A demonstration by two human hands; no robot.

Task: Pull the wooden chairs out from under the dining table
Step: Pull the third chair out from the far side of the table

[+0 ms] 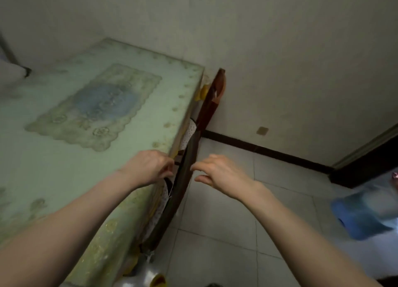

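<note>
The dining table [64,157] fills the left side, covered by a pale green patterned cloth. Two dark wooden chairs are pushed in along its right edge: the near chair [183,183] shows its top rail, and the far chair [215,97] stands by the wall. My left hand [150,168] is at the table's edge, with its fingers curled on the inner side of the near chair's top rail. My right hand [219,174] hovers just right of that rail, fingers spread and bent, holding nothing.
A white wall with a dark skirting board [269,151] runs behind the chairs. Pale floor tiles [215,233] lie to the right of the table. A blue object [361,213] sits on the floor at the right. A shiny plastic thing [142,278] lies at the table's near corner.
</note>
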